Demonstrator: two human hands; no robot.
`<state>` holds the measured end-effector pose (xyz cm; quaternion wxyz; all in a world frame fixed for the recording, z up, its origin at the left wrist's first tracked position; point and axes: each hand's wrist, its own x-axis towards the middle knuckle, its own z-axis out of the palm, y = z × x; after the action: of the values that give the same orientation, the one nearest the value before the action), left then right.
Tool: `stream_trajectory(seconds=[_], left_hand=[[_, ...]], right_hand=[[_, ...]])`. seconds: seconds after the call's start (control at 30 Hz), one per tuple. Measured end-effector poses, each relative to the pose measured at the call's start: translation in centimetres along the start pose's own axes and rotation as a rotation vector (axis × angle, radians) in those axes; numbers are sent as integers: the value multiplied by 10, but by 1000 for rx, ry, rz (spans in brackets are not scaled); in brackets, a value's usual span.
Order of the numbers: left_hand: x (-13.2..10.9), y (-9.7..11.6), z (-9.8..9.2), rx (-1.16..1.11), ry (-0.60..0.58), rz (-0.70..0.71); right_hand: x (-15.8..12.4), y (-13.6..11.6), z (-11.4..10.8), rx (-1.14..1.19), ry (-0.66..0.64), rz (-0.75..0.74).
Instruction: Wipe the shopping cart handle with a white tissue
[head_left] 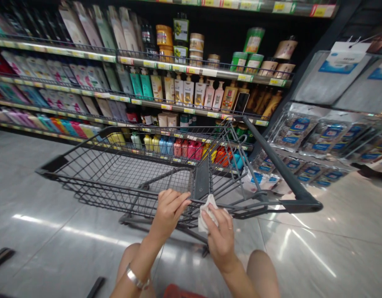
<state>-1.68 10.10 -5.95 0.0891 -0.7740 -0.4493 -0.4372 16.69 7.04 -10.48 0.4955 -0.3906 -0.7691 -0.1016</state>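
Cart (203, 179) on glossy floor (38, 231) beside shelves (191, 69)

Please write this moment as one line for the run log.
left hand: grips cart wire | right hand: holds cloth against cart frame | behind: shelves of bottles

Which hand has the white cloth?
The right hand, pressing the white cloth against the cart; the left hand, with the silver bracelet, grips bare wire.
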Motion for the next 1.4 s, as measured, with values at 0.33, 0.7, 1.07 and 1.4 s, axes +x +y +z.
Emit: stream_trajectory(seconds=[0.33, 0.7, 1.07, 1.4], left_hand=[[-1, 2, -1, -13, -19, -52], [1, 7, -2, -33, -66, -56], [0, 25, 9, 3, -24, -116], [4, 36, 22, 35, 9, -139]], right_hand=[[-19, 43, -56, -177, 120, -42], [26, 64, -100, -428, 606, 244], [-8, 64, -50, -186, 626, 676], [-24, 52, -21, 293, 379, 1314]])
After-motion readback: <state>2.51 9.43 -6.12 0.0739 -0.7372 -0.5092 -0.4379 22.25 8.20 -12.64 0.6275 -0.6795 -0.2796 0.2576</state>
